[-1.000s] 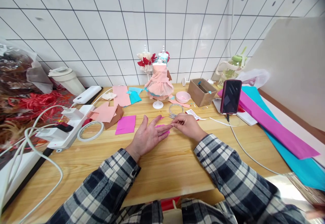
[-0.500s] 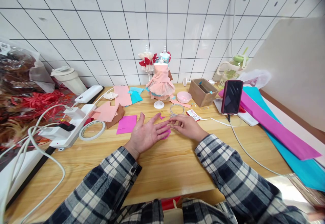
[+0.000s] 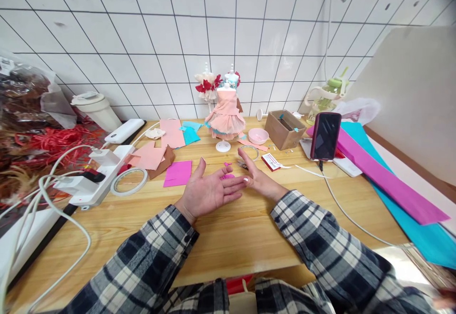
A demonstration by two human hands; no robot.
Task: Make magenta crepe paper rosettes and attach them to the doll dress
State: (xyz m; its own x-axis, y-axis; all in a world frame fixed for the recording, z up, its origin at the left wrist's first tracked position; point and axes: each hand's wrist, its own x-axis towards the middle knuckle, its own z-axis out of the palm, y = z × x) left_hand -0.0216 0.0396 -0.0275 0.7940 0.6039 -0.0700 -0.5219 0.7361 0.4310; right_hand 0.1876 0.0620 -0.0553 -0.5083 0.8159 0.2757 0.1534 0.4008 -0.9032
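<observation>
My left hand [image 3: 213, 192] is palm up over the wooden table, fingers stretched out, with nothing in it. Beside its fingertips my right hand [image 3: 257, 179] is held edge-on, fingers extended and empty; its thumb is at the left fingertips. Just beyond my left fingers lies a small magenta paper piece [image 3: 227, 176], partly hidden. To the left rests a magenta sheet [image 3: 177, 174]. A wire ring [image 3: 253, 149] lies behind my right hand, partly covered by it. Farther back stands a small dress form in a pink paper dress [image 3: 226, 114].
A pink bowl [image 3: 258, 136], cardboard box [image 3: 285, 131] and red-white packet [image 3: 271, 162] sit right of centre. A phone [image 3: 325, 136] stands at the right by long paper strips. Left are a tape roll [image 3: 128, 182], power strip [image 3: 107, 176] and paper scraps [image 3: 149, 156].
My right hand has turned and its fingers have straightened upward from their curled pose. My left hand has shifted slightly right, and more of the magenta piece shows behind it.
</observation>
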